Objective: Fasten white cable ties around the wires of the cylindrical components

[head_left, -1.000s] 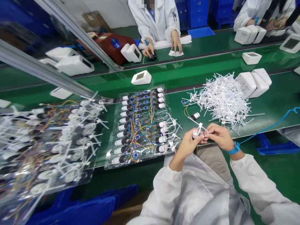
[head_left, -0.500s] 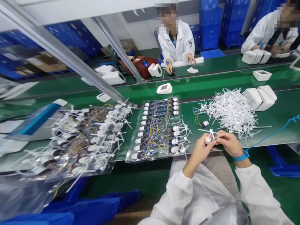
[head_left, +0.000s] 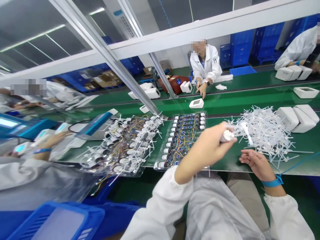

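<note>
In the head view, we find a sign (head_left: pixel 125 25) on the back wall, its dark characters too small to read, and a blue round label (head_left: pixel 178 81) on a red-brown case across the line, its mark also too small to make out. Dark marks on the chest of the co-worker (head_left: pixel 206 61) opposite are no clearer to us.

We see the white-capped cylinder (head_left: pixel 228 135) pinched between the thumb and fingers of the left hand (head_left: pixel 208 146), raised above the bench (head_left: pixel 225 163), its pale end facing right. A white cable tie (head_left: pixel 247 131) shows just beyond that end, against the tie pile (head_left: pixel 267 120); we cannot tell whether the two are joined. The right hand (head_left: pixel 258 166), wearing a blue wristband (head_left: pixel 273 182), is apart from the cylinder, below and to its right, fingers loosely curled and parted, near the front edge of the pile.

Left of the left hand, we see rows of white-and-black cylinders (head_left: pixel 163 164) with coloured wires between them on clear plastic, partly hidden by the forearm. Three white devices (head_left: pixel 287 118) stand beside the pile, on its right
</note>
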